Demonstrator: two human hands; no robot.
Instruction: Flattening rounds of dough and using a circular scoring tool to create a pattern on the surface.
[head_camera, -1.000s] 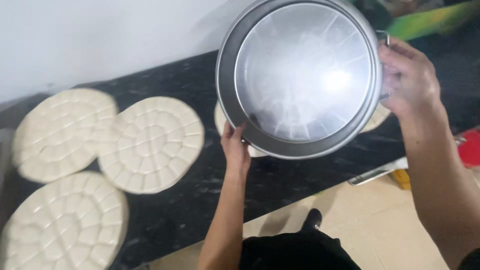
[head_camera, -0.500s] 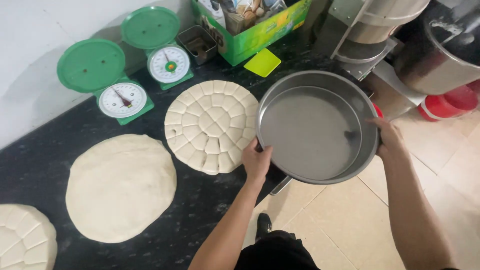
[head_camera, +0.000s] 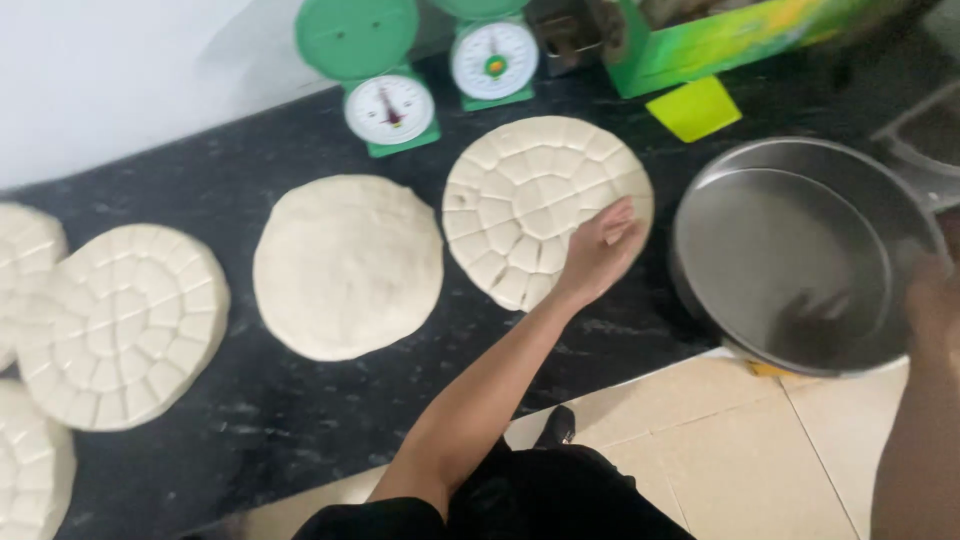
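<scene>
While the left hand (head_camera: 600, 250) lies flat on the scored dough round (head_camera: 545, 205) mid-tabletop, the right hand (head_camera: 935, 300) grips the metal pan (head_camera: 800, 250) rim; dough seems soft, best lifted from underneath.

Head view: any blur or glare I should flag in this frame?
Head view: the right hand and the near rim of the metal pan are smeared by motion blur; the green box at the top edge is soft too. The left hand on the scored dough round is fairly sharp. Only mild sheen inside the pan, no harsh glare.
</scene>
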